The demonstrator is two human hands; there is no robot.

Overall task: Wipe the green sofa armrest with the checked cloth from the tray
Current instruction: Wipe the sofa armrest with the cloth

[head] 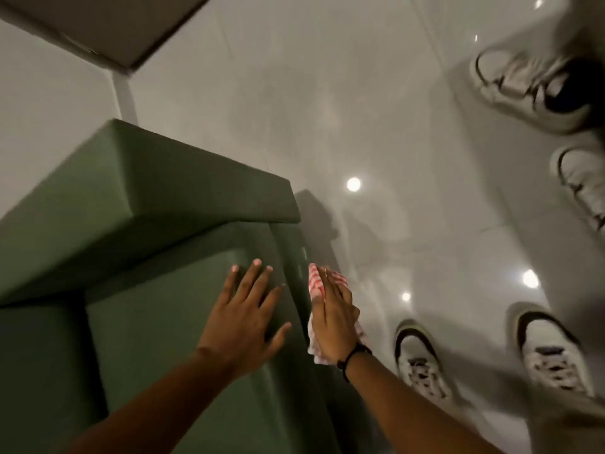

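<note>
Both forearms reach in from the 6 o'clock edge. Left hand [244, 317] lies flat on the top of the green armrest [183, 329], fingers spread wide and gripping nothing. Right hand [334, 314] is at 3 o'clock from it, just past the armrest's outer edge, pressed with fingers straight against the armrest's outer side. Under its palm sits the cloth [317, 283], red-and-white checked, trapped between hand and upholstery rather than clenched; cloth shows past the fingertips at 12 o'clock and again below the wrist at 6 o'clock. A dark band [355, 355] circles the right wrist.

At 11 o'clock from the left hand the sofa's green back [140, 191] rises as a thick block. Pale glossy floor [327, 109] fills the middle and right, with small bright light reflections on it.

Two white sneakers [420, 362] with dark trim stand at 4 o'clock, worn with pale trousers. More white shoes [537, 90] lie at 2 o'clock, badly motion-blurred, perhaps an empty pair. No brand, label or writing can be read on anything. A brownish slab [108, 24] crosses the 11 o'clock corner.
</note>
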